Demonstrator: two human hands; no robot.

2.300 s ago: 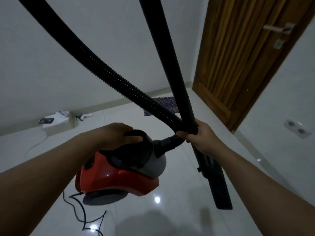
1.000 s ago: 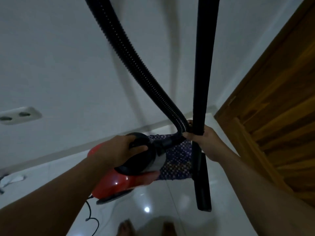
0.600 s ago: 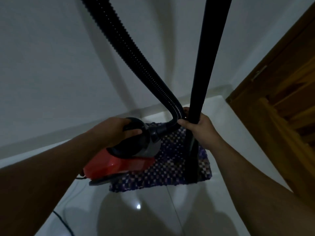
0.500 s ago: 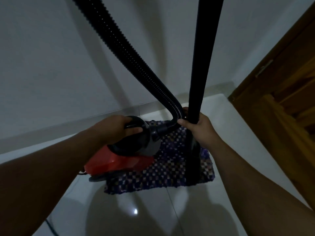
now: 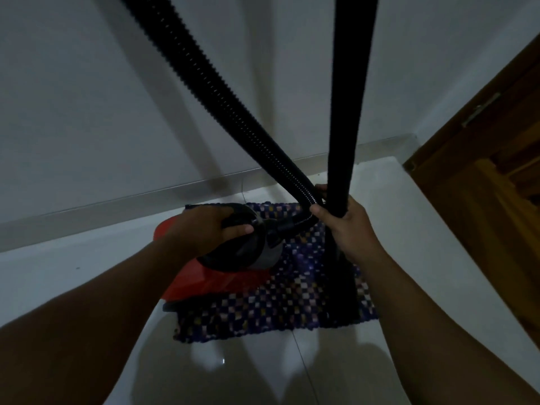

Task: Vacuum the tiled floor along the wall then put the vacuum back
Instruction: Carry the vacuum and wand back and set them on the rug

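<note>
I carry a red and black canister vacuum [image 5: 222, 280] above the glossy white tiled floor [image 5: 423, 258]. My left hand [image 5: 209, 229] grips its black top handle. My right hand [image 5: 347, 226] is closed around the upright black wand [image 5: 346, 97] together with the ribbed black hose [image 5: 216, 80], which runs up out of the top left of the view. The wand's lower end hangs over a checkered mat. The vacuum body sits over the mat's left part; I cannot tell whether it touches it.
A blue checkered floor mat [image 5: 280, 305] lies against the white wall [image 5: 87, 97] and its grey skirting [image 5: 117, 200]. A brown wooden door [image 5: 496, 171] with a metal handle stands at the right. Dim light, with shadows on the tiles in front.
I have turned and walked toward the wall corner beside the door. The vacuum has come down lower over the mat. Both hands keep the same grips.
</note>
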